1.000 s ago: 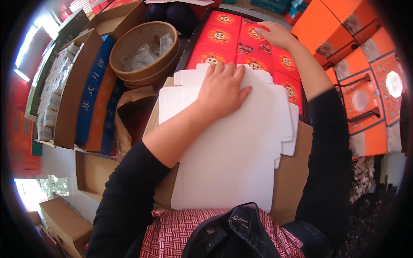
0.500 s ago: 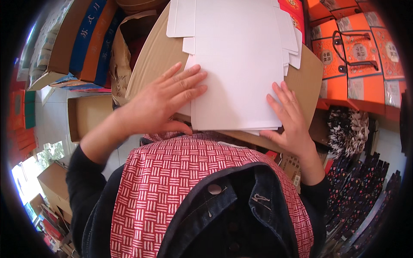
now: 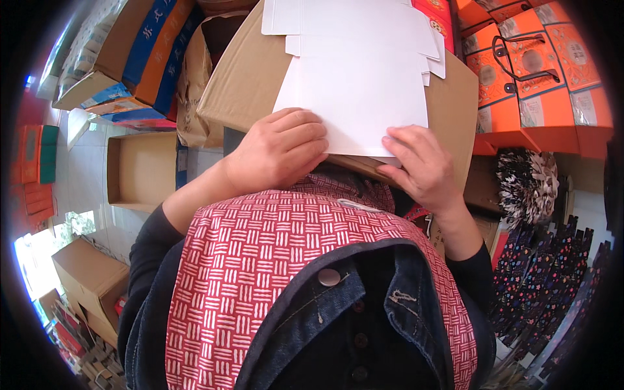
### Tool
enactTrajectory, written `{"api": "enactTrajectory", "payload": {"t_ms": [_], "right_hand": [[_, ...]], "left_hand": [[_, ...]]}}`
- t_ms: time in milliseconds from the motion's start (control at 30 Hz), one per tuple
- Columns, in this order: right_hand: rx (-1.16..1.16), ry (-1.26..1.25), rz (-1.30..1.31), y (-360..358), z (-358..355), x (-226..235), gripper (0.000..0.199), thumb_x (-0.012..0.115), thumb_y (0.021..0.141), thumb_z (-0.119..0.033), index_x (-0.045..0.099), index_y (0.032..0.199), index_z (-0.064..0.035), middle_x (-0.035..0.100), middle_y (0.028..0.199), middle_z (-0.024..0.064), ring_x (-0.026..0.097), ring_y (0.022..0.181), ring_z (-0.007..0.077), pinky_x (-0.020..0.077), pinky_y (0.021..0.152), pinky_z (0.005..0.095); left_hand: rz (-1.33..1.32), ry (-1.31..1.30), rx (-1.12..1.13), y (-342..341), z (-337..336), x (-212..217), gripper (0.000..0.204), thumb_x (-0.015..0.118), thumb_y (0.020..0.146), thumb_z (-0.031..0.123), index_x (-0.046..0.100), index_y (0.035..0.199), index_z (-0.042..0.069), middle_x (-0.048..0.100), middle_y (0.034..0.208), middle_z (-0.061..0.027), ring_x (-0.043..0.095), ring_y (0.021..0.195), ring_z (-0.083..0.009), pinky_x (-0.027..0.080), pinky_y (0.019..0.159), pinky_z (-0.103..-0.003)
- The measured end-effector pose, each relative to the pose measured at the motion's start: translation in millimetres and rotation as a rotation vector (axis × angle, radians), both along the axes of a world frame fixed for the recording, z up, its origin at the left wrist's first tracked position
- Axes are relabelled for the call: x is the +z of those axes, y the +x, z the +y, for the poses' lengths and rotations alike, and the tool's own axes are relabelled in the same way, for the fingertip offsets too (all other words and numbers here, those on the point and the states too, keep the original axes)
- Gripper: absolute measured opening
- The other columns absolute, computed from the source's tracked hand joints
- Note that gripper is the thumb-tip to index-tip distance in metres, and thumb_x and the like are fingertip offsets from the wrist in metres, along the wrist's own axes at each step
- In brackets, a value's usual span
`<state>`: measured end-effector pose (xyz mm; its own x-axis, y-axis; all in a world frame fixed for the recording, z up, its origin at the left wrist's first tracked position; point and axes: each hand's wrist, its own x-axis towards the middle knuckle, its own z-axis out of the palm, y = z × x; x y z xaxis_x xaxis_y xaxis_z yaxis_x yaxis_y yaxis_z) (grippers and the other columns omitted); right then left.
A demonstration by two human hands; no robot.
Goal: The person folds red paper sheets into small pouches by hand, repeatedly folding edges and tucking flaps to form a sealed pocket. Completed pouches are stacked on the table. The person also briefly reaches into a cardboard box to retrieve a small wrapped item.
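White die-cut card blanks (image 3: 364, 84) with stepped tabs along their sides lie on a brown cardboard surface (image 3: 247, 84) in front of me. My left hand (image 3: 283, 146) is closed over the near left corner of the top blank, its fingers curled and that corner hidden beneath them. At the near right corner, my right hand (image 3: 416, 166) has its fingers on top and its thumb at the near edge, gripping the card. Between the two hands the blank's near edge shows. How many blanks are held cannot be made out.
Orange gift boxes (image 3: 530, 62) with dark handles stand at the right. Below them are a black-and-white shredded bundle (image 3: 526, 188) and dark floral strips (image 3: 539, 286). To the left are blue and orange cartons (image 3: 153, 58), an open shallow brown box (image 3: 140, 172) and another carton (image 3: 91, 273).
Both hands have moved closer together along the near edge. My left hand went from flat, spread fingers to curled ones on the card. The right hand's fingers have drawn in at the corner.
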<state>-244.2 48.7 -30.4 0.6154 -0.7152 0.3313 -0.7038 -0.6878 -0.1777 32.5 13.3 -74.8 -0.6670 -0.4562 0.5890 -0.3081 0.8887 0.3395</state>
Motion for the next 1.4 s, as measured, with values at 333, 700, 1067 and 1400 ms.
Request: {"api": "enactTrajectory", "payload": {"t_ms": [333, 700, 1067, 1400], "right_hand": [[-0.003, 0.272, -0.151, 29, -4, 5, 0.012, 0.068, 0.072, -0.006, 0.058, 0.079, -0.0023, 0.055, 0.08, 0.0096, 0.056, 0.075, 0.026, 0.0461, 0.065, 0.0361], [0.2, 0.553, -0.219, 34, -6, 125, 0.008, 0.066, 0.079, -0.007, 0.063, 0.083, -0.0003, 0.059, 0.076, 0.0101, 0.059, 0.068, 0.0257, 0.0471, 0.062, 0.0326], [-0.518, 0.753, -0.035, 1, -129, 60, 0.021, 0.057, 0.091, -0.02, 0.061, 0.09, 0.0003, 0.058, 0.077, 0.0021, 0.052, 0.071, 0.0085, 0.0435, 0.063, 0.0243], [-0.047, 1.021, -0.151, 12, -134, 75, 0.011, 0.069, 0.079, -0.01, 0.061, 0.08, -0.002, 0.057, 0.074, -0.0018, 0.048, 0.071, 0.0077, 0.0427, 0.066, 0.0243]], "left_hand": [[0.032, 0.445, 0.259, -8, 20, 9, 0.011, 0.067, 0.08, 0.005, 0.056, 0.078, 0.002, 0.053, 0.08, -0.0118, 0.052, 0.078, -0.0259, 0.045, 0.069, -0.033], [0.337, 0.588, -0.292, 13, -8, 65, 0.016, 0.077, 0.073, 0.008, 0.068, 0.086, 0.003, 0.068, 0.091, -0.0111, 0.065, 0.089, -0.023, 0.052, 0.076, -0.031], [0.575, 1.132, 0.072, -3, 6, 73, 0.062, 0.073, 0.082, 0.015, 0.041, 0.134, 0.001, 0.06, 0.114, -0.0182, 0.063, 0.098, -0.0204, 0.052, 0.088, -0.032], [0.246, 1.233, 0.208, -15, -18, 73, 0.055, 0.077, 0.074, 0.005, 0.046, 0.119, 0.0, 0.062, 0.103, -0.0158, 0.063, 0.093, -0.0219, 0.052, 0.081, -0.032]]}}
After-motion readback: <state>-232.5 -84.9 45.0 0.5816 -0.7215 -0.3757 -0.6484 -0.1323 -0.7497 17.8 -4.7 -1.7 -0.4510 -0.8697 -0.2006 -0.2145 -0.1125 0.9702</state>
